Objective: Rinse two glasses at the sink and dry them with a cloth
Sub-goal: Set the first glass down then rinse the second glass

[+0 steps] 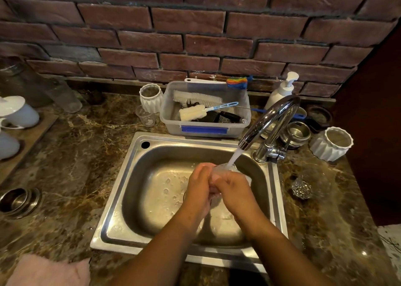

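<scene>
Two hands clamped together on glass over sink basin: left hand and right hand hold it tilted under tap stream, likely flushing inside. Second glass waits near desk back edge; cloth near-left corner.

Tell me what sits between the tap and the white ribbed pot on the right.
A stack of steel bowls, shown in the head view.
</scene>
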`<state>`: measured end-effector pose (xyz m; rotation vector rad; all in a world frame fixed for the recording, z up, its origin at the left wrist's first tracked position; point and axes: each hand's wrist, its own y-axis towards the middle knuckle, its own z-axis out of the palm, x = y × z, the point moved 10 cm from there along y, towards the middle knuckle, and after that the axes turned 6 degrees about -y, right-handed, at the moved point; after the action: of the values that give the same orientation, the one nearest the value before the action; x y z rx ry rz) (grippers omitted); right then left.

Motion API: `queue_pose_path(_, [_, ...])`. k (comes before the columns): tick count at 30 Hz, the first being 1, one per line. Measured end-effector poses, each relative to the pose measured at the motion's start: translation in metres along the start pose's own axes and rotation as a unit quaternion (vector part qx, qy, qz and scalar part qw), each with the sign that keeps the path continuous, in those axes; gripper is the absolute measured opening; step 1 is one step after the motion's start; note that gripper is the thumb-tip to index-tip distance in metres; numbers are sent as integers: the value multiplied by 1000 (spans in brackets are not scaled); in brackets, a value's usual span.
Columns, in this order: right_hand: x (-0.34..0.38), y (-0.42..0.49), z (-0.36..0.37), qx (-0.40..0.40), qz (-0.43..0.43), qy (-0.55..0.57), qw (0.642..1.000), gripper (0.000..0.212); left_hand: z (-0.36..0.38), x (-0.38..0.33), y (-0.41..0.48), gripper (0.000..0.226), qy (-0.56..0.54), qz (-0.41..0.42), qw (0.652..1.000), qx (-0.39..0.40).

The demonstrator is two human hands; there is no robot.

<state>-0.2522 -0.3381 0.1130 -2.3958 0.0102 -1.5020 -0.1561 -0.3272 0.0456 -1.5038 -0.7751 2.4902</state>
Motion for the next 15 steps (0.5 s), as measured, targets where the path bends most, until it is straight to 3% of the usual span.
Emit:
queue_pose_path(3, [17, -10, 7, 74, -137, -166, 974, 21, -6, 3, 2, 28, 23, -116, 993, -9])
queue_pose_path(6, [24, -19, 16, 143, -260, -354, 887, 21, -8, 14, 0, 37, 40, -263, 963, 32])
queue_pose_path(8, [28, -20, 17, 148, -279, -401, 860, 23, -8, 20, -4, 35, 43, -304, 950, 54])
queue_pose_path(10, [28, -18, 15, 122, -252, -364, 888, 23, -4, 20, -3, 25, 3, -280, 959, 36])
queue_pose_path(13, [13, -9, 8, 55, -98, -190, 975, 18, -4, 14, 4, 23, -72, -140, 987, -27])
queue_pose_path(15, [5, -3, 4, 19, -30, -85, 996, 31, -3, 15, 2, 28, -83, -77, 993, -26])
